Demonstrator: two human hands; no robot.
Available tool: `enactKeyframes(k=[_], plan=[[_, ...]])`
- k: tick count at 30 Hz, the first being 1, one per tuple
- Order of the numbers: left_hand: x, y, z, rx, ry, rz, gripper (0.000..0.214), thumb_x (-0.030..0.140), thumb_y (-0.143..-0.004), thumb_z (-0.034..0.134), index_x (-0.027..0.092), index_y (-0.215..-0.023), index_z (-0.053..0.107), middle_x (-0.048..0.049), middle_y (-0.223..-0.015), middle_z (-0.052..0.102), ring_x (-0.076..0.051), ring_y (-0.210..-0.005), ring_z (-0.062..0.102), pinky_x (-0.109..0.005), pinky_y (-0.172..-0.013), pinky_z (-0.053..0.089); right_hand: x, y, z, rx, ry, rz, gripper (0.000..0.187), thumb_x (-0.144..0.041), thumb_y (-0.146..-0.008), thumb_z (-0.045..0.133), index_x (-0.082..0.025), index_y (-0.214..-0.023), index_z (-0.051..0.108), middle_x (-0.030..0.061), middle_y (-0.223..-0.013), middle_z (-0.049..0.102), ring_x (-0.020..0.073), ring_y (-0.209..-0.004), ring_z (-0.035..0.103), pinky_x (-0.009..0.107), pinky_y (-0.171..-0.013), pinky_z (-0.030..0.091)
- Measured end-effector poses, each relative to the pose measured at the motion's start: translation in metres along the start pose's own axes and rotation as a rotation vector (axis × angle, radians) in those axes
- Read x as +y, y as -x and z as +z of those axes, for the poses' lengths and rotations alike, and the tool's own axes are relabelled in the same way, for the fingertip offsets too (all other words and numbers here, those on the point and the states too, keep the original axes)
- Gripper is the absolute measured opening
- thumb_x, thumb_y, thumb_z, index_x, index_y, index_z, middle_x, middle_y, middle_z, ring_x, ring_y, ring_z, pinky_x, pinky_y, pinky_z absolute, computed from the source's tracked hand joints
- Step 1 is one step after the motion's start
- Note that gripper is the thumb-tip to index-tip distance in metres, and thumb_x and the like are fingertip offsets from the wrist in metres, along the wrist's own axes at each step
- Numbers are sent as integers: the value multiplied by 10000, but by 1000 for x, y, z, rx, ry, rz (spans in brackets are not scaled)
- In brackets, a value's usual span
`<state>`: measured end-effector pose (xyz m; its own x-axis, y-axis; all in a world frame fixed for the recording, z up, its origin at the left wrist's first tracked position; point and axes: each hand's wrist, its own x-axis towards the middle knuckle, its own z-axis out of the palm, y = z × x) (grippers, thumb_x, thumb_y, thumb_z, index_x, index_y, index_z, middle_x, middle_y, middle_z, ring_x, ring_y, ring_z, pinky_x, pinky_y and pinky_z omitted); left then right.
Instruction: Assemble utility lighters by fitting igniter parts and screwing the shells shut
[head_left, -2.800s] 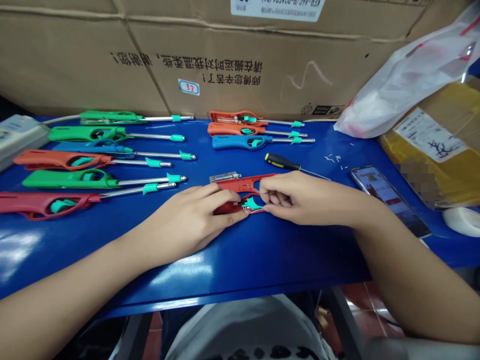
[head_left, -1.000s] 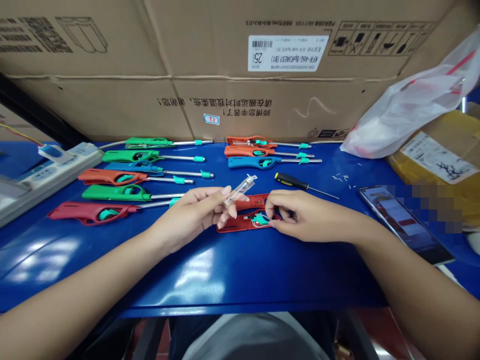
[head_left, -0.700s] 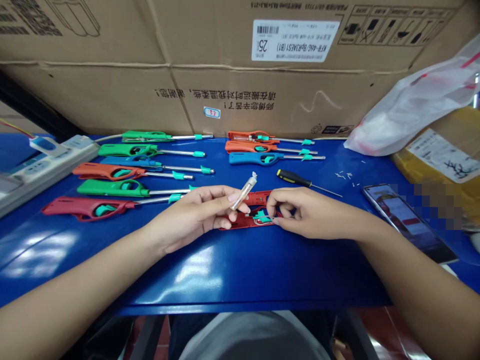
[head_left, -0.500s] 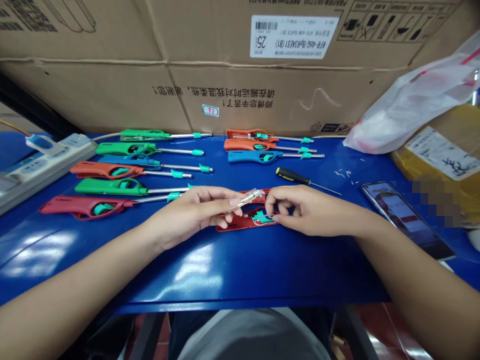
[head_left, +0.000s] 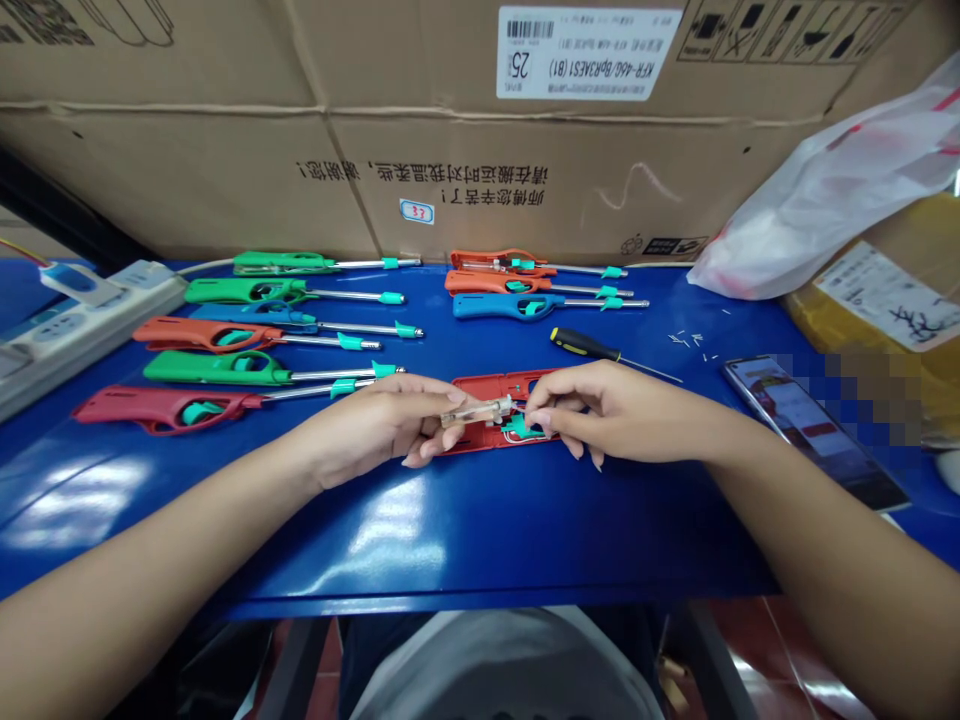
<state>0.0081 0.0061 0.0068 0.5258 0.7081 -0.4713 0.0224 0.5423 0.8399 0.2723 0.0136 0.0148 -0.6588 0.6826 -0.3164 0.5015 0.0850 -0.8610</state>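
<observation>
An open red lighter shell (head_left: 495, 388) lies flat at the middle of the blue table (head_left: 480, 520), with a teal trigger (head_left: 517, 428) in it. My left hand (head_left: 382, 428) is closed on a clear gas tube (head_left: 476, 410), held level just above the shell. My right hand (head_left: 600, 412) pinches a thin white part at the tube's metal tip, right over the teal trigger.
Several long-nosed lighters (head_left: 225, 365) lie in rows at left, three more (head_left: 525, 285) at the back. A screwdriver (head_left: 592, 348), small screws (head_left: 686, 340), a phone (head_left: 814, 425), a plastic bag (head_left: 825, 190), a power strip (head_left: 67, 320) and cardboard boxes (head_left: 450, 130) surround them.
My left hand lifted the clear tube out of the shell, tilted it up, then lowered it level over the shell. My right hand's fingers came to the tube's tip.
</observation>
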Motion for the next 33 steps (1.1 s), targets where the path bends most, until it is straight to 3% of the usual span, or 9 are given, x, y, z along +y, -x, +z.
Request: enactKeyframes(k=[6,13,26,33], plan=[[-1,0,-1,-8,14,-5,212,250,-836,683,67,-916,757,-14,-552,517,-88,-460,414,-184,-391,258,-1,-1,1,-31,32,-36,313,-464,-1023,499,-196,-928,629,-40,-659,545,97,-554,557,188,-459,477],[0,0,1,-5,-13,-6,199,267,-852,674,80,-871,738,-11,-562,507,-89,-467,402,-189,-397,247,-6,-2,3,19,138,-148,258,-348,-1010,533,-182,-859,660,-42,-705,540,81,-611,451,211,-549,350],[0,0,0,-11,-68,-32,258,322,-863,671,101,-951,773,-8,-590,511,-94,-506,399,-199,-427,260,-4,-2,4,-3,155,-128,250,-321,-1008,514,-190,-868,676,-19,-777,616,115,-685,520,241,-614,368],[0,0,0,-15,-67,-32,248,310,-879,668,101,-939,786,-4,-588,516,-86,-498,406,-190,-418,273,-4,-2,3,-8,172,-132,296,-379,-1013,510,-186,-868,681,-27,-737,590,102,-630,476,236,-564,347]])
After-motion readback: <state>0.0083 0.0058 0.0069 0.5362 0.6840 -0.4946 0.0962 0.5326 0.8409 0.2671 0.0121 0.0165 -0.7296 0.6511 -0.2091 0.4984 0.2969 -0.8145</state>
